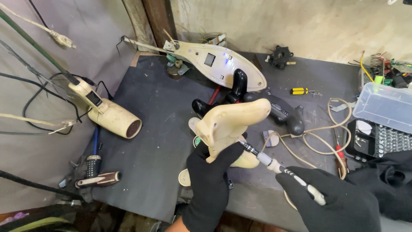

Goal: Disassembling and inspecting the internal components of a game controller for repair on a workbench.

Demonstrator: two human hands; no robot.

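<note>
I see left grip [210, 172] clamped on cream appliance housing [231, 122] | right grip [330, 197] clamped on precision screwdriver [281, 169] | near surface [154, 129] front edge

Small dark screen [209, 59] on cream housing [223, 66]

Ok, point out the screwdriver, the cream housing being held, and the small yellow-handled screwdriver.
screwdriver [296, 180], head view, on its striped grip.
cream housing [234, 118], head view, on its upper shell.
yellow-handled screwdriver [299, 91], head view, on its handle.

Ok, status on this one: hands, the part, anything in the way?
Left hand grips cream plastic housing, held up. Right hand holds screwdriver, tip at housing. Nothing blocking.
</note>
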